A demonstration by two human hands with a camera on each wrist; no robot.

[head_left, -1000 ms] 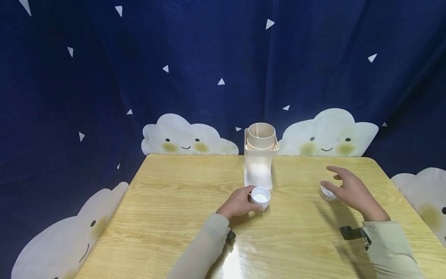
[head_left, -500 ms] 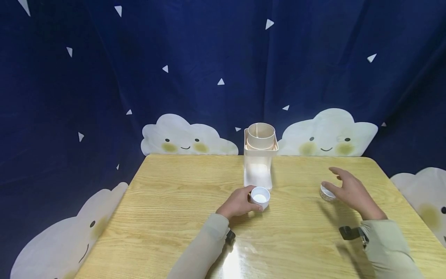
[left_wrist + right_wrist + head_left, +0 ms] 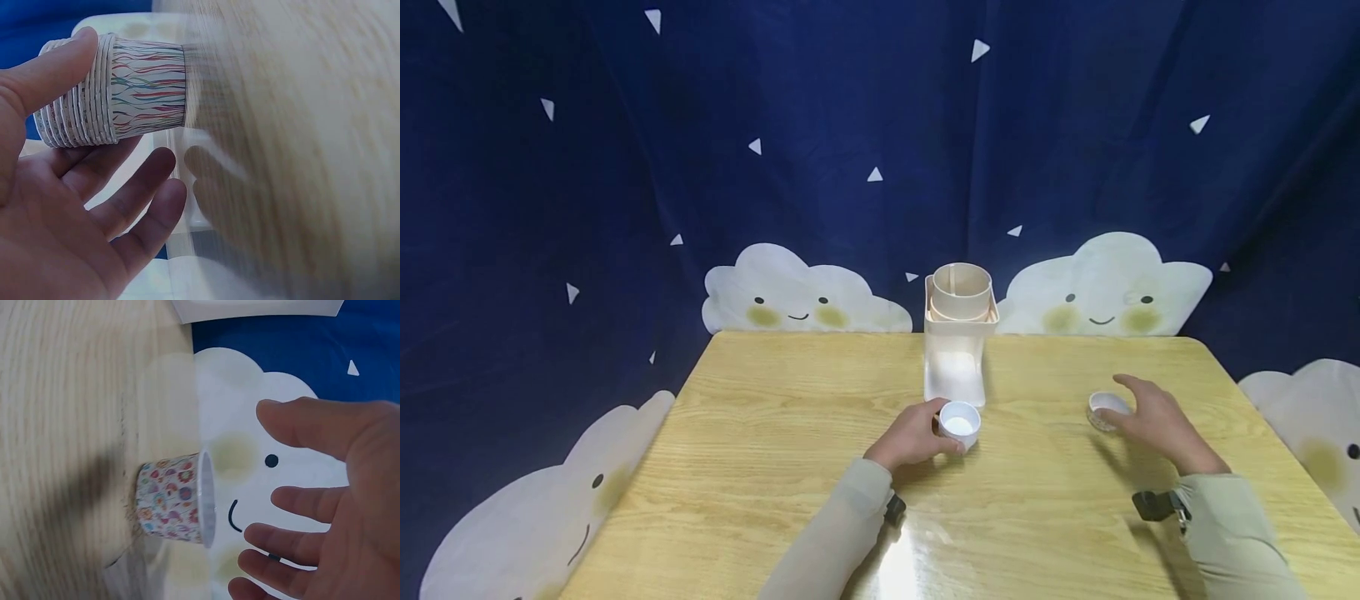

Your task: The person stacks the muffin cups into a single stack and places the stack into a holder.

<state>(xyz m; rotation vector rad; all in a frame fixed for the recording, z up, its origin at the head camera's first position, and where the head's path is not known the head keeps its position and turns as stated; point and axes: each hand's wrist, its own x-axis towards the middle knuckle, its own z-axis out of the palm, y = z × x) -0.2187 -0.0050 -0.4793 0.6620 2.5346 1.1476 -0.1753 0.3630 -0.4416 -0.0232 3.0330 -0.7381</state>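
Note:
My left hand holds a stack of nested paper cups upright on the table. In the left wrist view, the lowest paper cup shows red and teal wavy lines. The left thumb lies across the stacked rims, with some fingers on the far side. On the right stands a single paper cup printed with small colourful flowers, its mouth up. My right hand hovers beside and above that cup, fingers spread and apart from it in the right wrist view.
A cream plastic holder with a round tube on top stands behind the stack, towards the table's back edge. Past the wooden table hangs a dark blue curtain with white triangles and smiling clouds.
My right hand has drawn slightly right and towards me, uncovering more of the single cup's mouth. The left hand and the stack have stayed in place.

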